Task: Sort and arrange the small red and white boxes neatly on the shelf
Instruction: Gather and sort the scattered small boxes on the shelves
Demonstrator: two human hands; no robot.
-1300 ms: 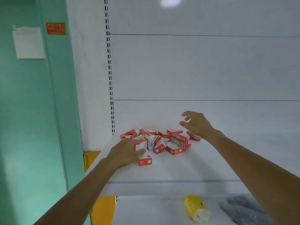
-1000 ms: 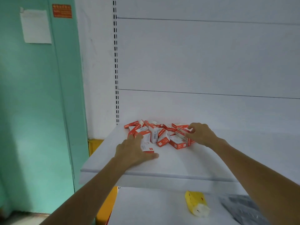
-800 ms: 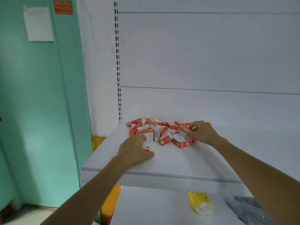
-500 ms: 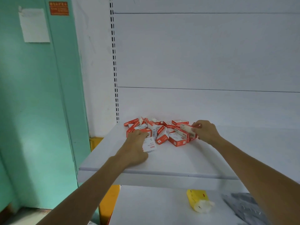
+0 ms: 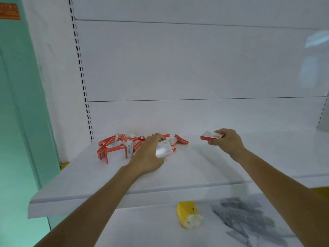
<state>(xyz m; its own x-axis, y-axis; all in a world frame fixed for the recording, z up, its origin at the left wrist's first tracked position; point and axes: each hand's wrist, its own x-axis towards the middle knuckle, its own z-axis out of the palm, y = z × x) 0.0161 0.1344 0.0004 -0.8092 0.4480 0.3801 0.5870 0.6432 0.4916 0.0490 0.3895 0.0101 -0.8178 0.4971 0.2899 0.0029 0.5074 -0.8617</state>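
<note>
Your left hand (image 5: 148, 158) reaches over the white shelf (image 5: 187, 173) to the right-hand edge of the pile of boxes (image 5: 121, 145). The pile lies unsorted toward the back left of the shelf, near the perforated upright (image 5: 81, 68). In it, small red and white boxes lean on one another at many angles, some on edge and some flat. The left fingers are curled, with their tips among the rearmost boxes of the pile, and fingers and thumb close round a white-faced box (image 5: 164, 148). This box is blurred, and how firmly it is gripped cannot be told. Your right hand (image 5: 228, 142) is to the right, well apart from the pile and over the bare middle of the shelf. Its fingers and thumb are bent and pinch one end of a red-edged box (image 5: 211, 136). This box is held roughly level, its free end pointing left toward the pile and its long red side facing you. Both forearms extend from the lower edge of the view. On the lower shelf (image 5: 142, 229), a yellow packet (image 5: 187, 216) lies just below the front lip of the upper shelf. Beside it to the right is a spread of grey packets (image 5: 245, 221), too blurred to identify. A teal wall (image 5: 19, 113) borders the shelving on the left, and an orange label (image 5: 9, 11) sits at its top.
</note>
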